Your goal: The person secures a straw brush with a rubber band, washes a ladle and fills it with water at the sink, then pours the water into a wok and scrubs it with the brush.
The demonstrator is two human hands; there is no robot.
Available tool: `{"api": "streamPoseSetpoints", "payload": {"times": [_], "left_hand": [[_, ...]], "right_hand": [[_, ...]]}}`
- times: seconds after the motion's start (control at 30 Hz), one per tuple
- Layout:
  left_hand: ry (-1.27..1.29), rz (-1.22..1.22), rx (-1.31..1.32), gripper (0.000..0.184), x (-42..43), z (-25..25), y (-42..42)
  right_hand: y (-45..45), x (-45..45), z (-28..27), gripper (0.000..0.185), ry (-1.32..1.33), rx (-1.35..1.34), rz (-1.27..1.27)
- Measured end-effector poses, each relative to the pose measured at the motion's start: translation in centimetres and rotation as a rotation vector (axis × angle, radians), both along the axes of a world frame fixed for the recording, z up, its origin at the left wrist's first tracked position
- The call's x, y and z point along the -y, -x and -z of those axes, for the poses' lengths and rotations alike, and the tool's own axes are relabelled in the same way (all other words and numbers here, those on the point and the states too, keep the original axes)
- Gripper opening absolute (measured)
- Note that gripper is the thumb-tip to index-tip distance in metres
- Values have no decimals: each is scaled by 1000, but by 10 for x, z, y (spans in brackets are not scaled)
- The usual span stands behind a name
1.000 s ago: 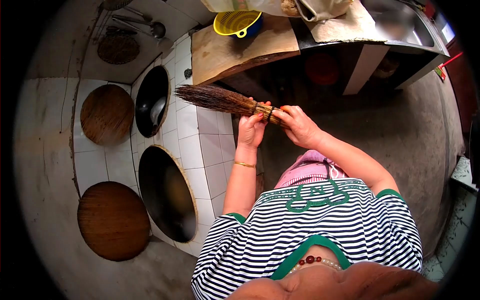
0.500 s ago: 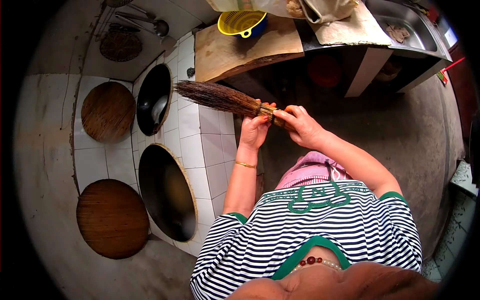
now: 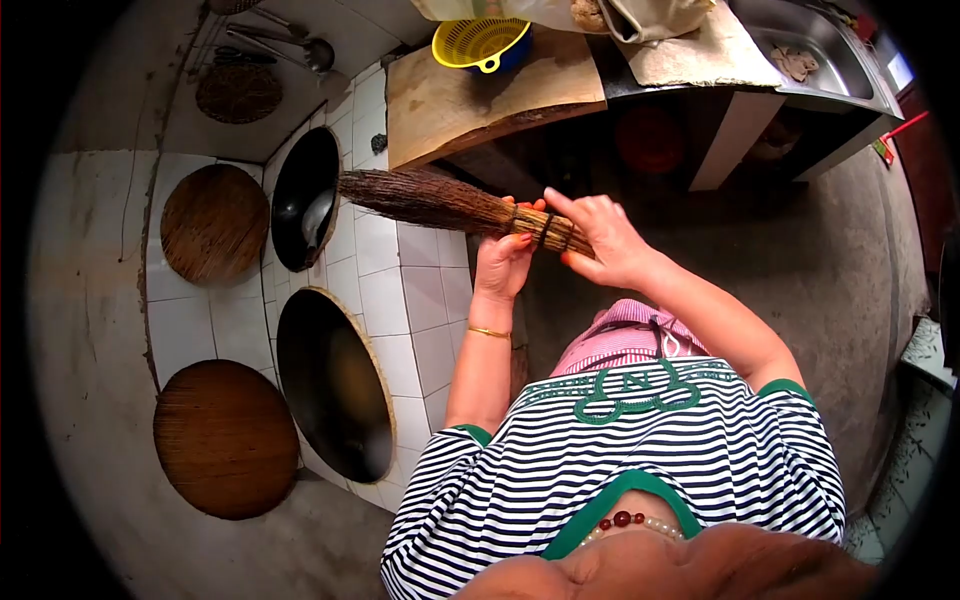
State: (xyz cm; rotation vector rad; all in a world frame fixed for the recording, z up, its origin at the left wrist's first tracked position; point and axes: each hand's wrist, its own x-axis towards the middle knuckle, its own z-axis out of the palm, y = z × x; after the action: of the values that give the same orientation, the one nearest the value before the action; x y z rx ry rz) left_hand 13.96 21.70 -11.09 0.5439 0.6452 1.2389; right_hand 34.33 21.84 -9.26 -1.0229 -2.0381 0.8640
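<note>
A brush of thin brown twigs (image 3: 430, 198), bound with dark bands near its handle, is held in front of me with its bristles toward the left. My left hand (image 3: 503, 262) grips it from below around the binding, thumb on top. At the handle end, my right hand (image 3: 607, 240) has its thumb underneath and its index finger above, around the pale stalks. The bristle tips lie over the edge of the white tiled stove (image 3: 380, 270), near the upper wok (image 3: 306, 198).
A larger wok (image 3: 335, 385) and two round wooden lids (image 3: 215, 223) are at the left. Ahead, a yellow colander (image 3: 482, 42) stands on a wooden board (image 3: 490, 100). A metal sink (image 3: 840, 62) holding a cloth (image 3: 795, 64) is at the upper right; a red object (image 3: 650, 138) sits beneath the counter.
The brush has shifted slightly left, showing more of its handle and both bands. My right hand has slid toward the handle's end, and its index finger has lifted.
</note>
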Motion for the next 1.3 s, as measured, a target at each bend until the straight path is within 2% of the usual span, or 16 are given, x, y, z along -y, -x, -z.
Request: {"api": "streamPoseSetpoints", "payload": {"times": [0.07,0.13,0.23,0.27,0.33,0.53,0.73,0.83,0.93,0.97,1.07,1.1,1.3], "left_hand": [[-33,-8,-15,56,1,0,0],[-75,-10,-38,55,0,3,-1],[-101,0,-81,55,0,-4,-8],[-110,3,-92,55,0,-3,-8],[-127,7,-116,55,-1,-2,-9],[-101,99,-118,55,-2,-1,-10],[-112,71,-75,57,2,6,-19],[-192,109,-182,56,4,2,-18],[-202,93,14,55,-4,-21,-10],[-200,-39,49,51,-6,-35,-13],[-83,-60,41,41,-14,-42,-4],[-21,-110,2,32,-18,-40,-5],[20,-149,-24,29,-21,-33,-10]], "right_hand": [[2,-5,2,69,-250,43,147],[6,-10,7,53,-301,-15,144],[9,-14,8,41,11,175,-30],[9,-15,11,40,28,143,-28],[10,-16,18,39,62,77,-25],[6,-20,12,41,75,163,-101],[5,-26,11,43,75,156,-137],[3,-26,7,43,144,93,-208],[3,-19,9,44,237,5,-213],[1,-17,8,44,253,27,-221],[1,-13,0,45,480,-1,-244],[5,-12,9,46,401,11,-233],[12,-13,21,46,325,57,-222]]}}
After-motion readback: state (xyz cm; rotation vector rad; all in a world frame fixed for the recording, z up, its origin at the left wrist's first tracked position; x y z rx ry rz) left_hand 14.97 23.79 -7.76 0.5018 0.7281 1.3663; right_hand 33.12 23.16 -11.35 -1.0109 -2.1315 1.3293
